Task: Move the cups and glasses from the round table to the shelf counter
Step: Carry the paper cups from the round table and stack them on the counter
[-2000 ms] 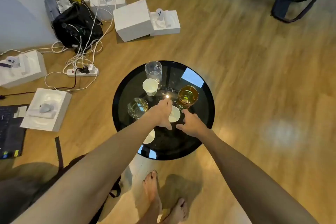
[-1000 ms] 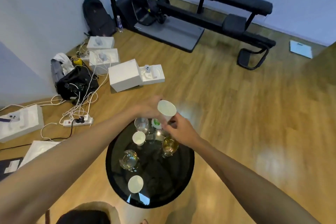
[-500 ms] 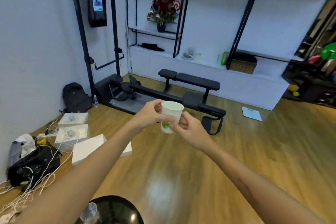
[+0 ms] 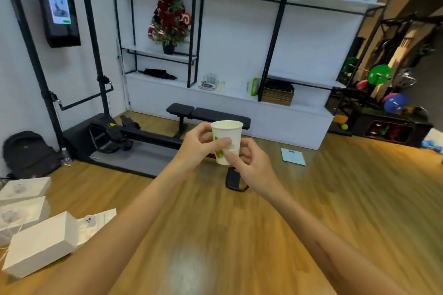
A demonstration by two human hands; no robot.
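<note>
Gone from view since a moment ago: round table, with its remaining cups and glasses. Now raised and turned toward far wall, with paper cup (image 4: 227,142) carried upright at chest height, a little nearer the white shelf counter (image 4: 239,99) than half a second back, though well apart from it.

Could go wrong several ways. Thin paper wall likely to buckle if squeezed harder, tipping out whatever sits inside; contents not visible from this angle. Black weight bench (image 4: 208,115) directly between cup and counter, so risk of a knocked shin or a stumble and a dropped cup unless skirted. Counter already occupied near the middle by a small glass set (image 4: 209,82) and a wicker basket (image 4: 276,97), so careless setting-down might knock those.

Grip: left hand (image 4: 196,145) curled round cup's left side, thumb across the front; right hand (image 4: 249,165) closed on lower right, fingertips pinching near the base. Both closed on cup, neither slack.
</note>
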